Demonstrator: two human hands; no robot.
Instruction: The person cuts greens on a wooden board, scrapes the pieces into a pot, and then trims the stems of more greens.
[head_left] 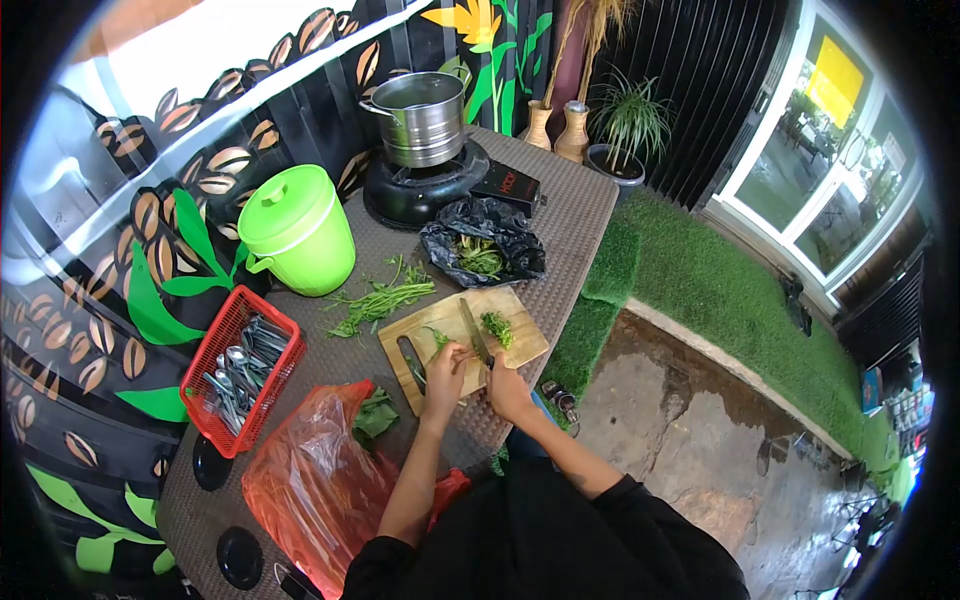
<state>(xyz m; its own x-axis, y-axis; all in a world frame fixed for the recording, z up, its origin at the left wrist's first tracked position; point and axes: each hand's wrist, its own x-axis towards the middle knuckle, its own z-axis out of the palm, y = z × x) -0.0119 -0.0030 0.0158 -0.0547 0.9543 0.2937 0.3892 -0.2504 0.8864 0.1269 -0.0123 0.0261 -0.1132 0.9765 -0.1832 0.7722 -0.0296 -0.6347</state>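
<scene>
My right hand (508,388) is closed around the handle of a knife (474,328), whose blade points away across a wooden cutting board (530,342). Just left of the blade, my left hand (446,378) pinches green stems (441,338), largely hidden by its fingers. A small pile of chopped greens (497,328) lies right of the blade. Beyond the board's far left corner, a loose bunch of leafy green stems (380,300) rests on the table. An open black plastic bag (522,252) with greens inside sits behind the board.
A steel pot (420,125) stands on a black portable stove (400,195) at the back. Left are a lidded green bucket (305,235), a red basket (290,360) of cutlery and a red plastic bag (310,480). The woven-patterned table's (575,205) right edge borders grass and wet concrete.
</scene>
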